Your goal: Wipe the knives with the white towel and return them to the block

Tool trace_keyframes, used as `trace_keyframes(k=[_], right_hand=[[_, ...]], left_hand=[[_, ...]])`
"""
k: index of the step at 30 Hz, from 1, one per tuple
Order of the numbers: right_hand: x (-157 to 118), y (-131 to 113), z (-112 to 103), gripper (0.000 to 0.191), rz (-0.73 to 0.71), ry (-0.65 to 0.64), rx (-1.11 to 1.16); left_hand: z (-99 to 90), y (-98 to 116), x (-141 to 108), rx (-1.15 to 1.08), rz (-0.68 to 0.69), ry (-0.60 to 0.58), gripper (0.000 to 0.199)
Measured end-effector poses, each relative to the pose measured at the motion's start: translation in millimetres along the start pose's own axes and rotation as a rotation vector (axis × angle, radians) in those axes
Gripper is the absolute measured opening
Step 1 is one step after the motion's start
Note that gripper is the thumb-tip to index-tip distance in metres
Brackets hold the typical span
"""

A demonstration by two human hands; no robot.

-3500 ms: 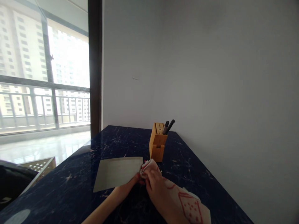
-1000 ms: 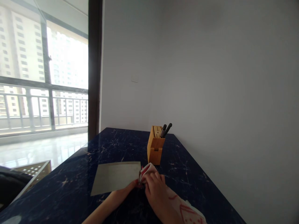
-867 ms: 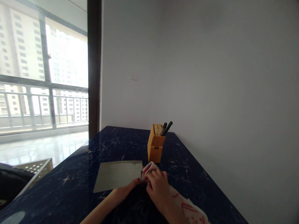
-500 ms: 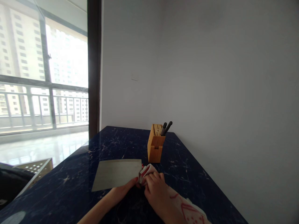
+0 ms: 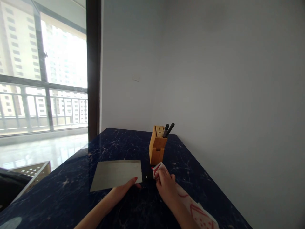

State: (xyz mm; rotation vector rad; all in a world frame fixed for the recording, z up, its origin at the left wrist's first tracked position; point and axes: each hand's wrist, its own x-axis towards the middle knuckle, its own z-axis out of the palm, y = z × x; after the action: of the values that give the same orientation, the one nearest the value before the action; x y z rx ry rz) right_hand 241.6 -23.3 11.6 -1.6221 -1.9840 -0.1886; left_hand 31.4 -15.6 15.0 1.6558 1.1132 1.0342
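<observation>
A cleaver [image 5: 115,175] with a broad pale blade is held flat above the dark table, its blade pointing left. My left hand [image 5: 125,188] pinches the blade's lower right corner, thumb on top and fingers underneath. Part of the black handle [image 5: 147,176] shows with a light rivet. My right hand [image 5: 166,185] is closed on a white cloth with red markings [image 5: 196,211], bunched around the far part of the handle. The rest of the cloth trails over the table under my right forearm. The handle's end is hidden by cloth and fingers.
Just beyond my right hand, a wooden knife block [image 5: 157,149] stands on the dark blue marbled table [image 5: 124,143], with two black-handled tools in it. The wall [image 5: 214,95] runs along the right. A perforated light-coloured chair or crate [image 5: 35,173] stands left, below the table's edge.
My right hand and the cloth have slid right along the handle, away from the blade, uncovering the rivet. The cleaver and my left hand have shifted slightly left in view.
</observation>
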Motion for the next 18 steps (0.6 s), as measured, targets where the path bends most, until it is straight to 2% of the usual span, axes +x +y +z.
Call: trace_keyframes(k=[4, 9, 12, 14, 18], right_hand=[[1.2, -3.9, -0.1, 0.023, -0.045, -0.01, 0.041], [1.4, 18.1, -3.4, 0.022, 0.124, -0.018, -0.133], [1.2, 17.5, -11.6, 0.026, 0.175, 0.038, -0.204], [0.4, 6.4, -16.8, 0.035, 0.131, 0.081, -0.159], [-4.4, -23.2, -17.3, 0.046, -0.126, 0.044, 0.067]], left_hand=[[-0.6, 1.3, -2.1, -0.013, 0.006, 0.006, 0.041], [1.2, -4.2, 0.3, -0.092, -0.074, 0.007, 0.043], [4.0, -9.6, 4.1, -0.179, -0.152, 0.01, 0.044], [4.5, -11.7, 5.0, -0.225, -0.173, 0.045, 0.042], [0.6, -10.8, 2.1, -0.315, -0.164, 0.127, 0.039]])
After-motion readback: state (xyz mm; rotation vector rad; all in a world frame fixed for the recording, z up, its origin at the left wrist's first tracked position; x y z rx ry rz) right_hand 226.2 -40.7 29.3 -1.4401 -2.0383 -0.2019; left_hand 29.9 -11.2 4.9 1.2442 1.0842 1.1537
